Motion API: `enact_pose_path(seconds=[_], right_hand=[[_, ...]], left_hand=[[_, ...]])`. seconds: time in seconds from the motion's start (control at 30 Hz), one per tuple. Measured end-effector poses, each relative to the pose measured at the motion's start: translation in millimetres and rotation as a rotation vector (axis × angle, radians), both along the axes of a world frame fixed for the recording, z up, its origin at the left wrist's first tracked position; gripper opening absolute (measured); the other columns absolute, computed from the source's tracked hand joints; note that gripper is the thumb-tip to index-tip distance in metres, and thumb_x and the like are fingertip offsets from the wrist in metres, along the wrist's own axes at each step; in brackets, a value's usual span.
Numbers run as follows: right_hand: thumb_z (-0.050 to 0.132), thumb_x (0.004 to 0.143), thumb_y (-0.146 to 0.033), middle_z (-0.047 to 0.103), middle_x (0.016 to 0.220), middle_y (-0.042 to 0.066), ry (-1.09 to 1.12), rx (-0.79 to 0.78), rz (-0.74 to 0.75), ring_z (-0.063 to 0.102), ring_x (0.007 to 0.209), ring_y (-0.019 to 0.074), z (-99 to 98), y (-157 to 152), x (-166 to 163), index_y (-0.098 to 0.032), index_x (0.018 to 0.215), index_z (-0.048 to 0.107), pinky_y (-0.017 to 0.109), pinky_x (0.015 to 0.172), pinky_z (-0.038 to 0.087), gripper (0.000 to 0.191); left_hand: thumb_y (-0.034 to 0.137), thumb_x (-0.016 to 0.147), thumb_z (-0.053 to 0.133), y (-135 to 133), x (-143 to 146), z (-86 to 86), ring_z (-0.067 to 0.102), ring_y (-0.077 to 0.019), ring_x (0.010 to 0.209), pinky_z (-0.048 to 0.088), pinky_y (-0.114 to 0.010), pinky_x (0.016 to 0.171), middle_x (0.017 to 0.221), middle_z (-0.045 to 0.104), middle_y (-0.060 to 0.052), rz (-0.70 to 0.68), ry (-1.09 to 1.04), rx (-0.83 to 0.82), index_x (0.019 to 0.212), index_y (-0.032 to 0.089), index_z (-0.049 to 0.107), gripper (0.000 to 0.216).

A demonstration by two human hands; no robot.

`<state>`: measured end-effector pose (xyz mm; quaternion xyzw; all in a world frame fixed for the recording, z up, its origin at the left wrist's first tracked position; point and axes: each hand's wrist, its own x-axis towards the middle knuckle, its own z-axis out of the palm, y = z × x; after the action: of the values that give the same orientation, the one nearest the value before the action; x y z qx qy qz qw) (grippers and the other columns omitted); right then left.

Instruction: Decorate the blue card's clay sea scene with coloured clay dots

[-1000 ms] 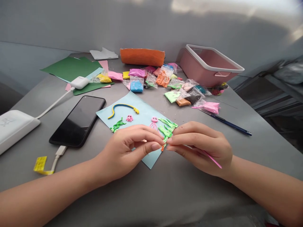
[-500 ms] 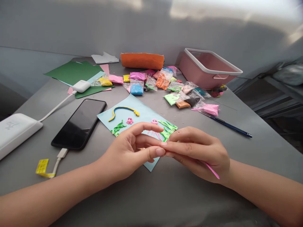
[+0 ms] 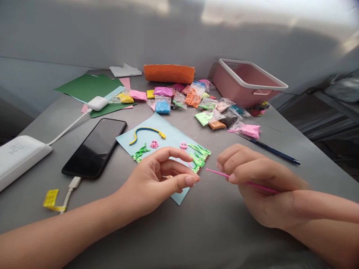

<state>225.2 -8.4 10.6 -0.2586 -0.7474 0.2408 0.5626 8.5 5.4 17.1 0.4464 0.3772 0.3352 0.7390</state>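
A light blue card [image 3: 168, 129] lies on the grey table with clay figures stuck to it: a blue and yellow snake [image 3: 146, 130], a small pink octopus [image 3: 154, 144], a pink jellyfish [image 3: 183, 145] and green seaweed [image 3: 199, 157]. My left hand [image 3: 157, 181] rests over the card's near edge. Its thumb and middle fingertip are pinched together and its index finger is raised; what they pinch is too small to see. My right hand [image 3: 252, 175] is just right of the card, closed round a thin pink stick [image 3: 218, 172] that points left toward the seaweed.
A black phone [image 3: 97, 147] on a cable, a white power bank [image 3: 19, 157] and an earbuds case [image 3: 97, 103] lie at left. Green paper [image 3: 86, 86], several bags of coloured clay [image 3: 193, 97], an orange pouch [image 3: 168, 73] and a pink basket [image 3: 246, 80] are behind. A blue pen [image 3: 269, 149] lies right.
My hands were touching fingertip to fingertip over the seaweed. The right hand has drawn back to the right and turned the pink stick so that it points left. The left hand has stayed put.
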Motion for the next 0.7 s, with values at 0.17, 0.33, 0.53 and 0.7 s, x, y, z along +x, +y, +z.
enact_pose_path(seconds=[0.17,0.33,0.53,0.7], right_hand=[[0.035,0.107,-0.051,0.061,0.070,0.002,-0.072,0.017,0.175,0.062,0.063,0.0147,-4.8,0.9,3.3,-0.018,0.088,0.065,0.032,0.064,0.056,0.048],[0.034,0.103,-0.063,0.059,0.069,0.004,0.009,0.080,0.258,0.064,0.067,0.0160,-12.8,5.2,-0.3,-0.014,0.093,0.067,0.031,0.063,0.056,0.060],[0.033,0.105,-0.059,0.057,0.069,0.003,-0.059,0.097,0.243,0.063,0.064,0.0159,-10.3,5.5,-2.5,-0.016,0.094,0.066,0.031,0.061,0.056,0.055],[0.035,0.104,-0.058,0.058,0.069,0.004,-0.033,0.091,0.237,0.062,0.063,0.0156,-11.8,5.5,-1.1,-0.015,0.092,0.066,0.031,0.060,0.056,0.055]], left_hand=[[0.030,0.076,0.086,0.5,-0.2,-0.9,0.069,-0.0120,0.073,0.054,-0.021,0.064,0.078,0.078,0.001,0.008,0.042,0.024,0.097,0.021,0.065,0.031],[0.030,0.079,0.084,-1.7,-2.3,-2.6,0.068,-0.0109,0.072,0.052,-0.021,0.065,0.079,0.078,0.001,-0.009,0.037,0.025,0.098,0.021,0.064,0.029],[0.030,0.081,0.083,-2.4,-1.5,-3.1,0.069,-0.0120,0.074,0.053,-0.021,0.066,0.079,0.078,0.000,-0.010,0.027,0.029,0.099,0.021,0.065,0.028],[0.032,0.081,0.083,-3.2,-2.4,-4.0,0.071,-0.0121,0.077,0.052,-0.021,0.067,0.082,0.079,0.000,-0.021,0.024,0.023,0.100,0.022,0.065,0.028]])
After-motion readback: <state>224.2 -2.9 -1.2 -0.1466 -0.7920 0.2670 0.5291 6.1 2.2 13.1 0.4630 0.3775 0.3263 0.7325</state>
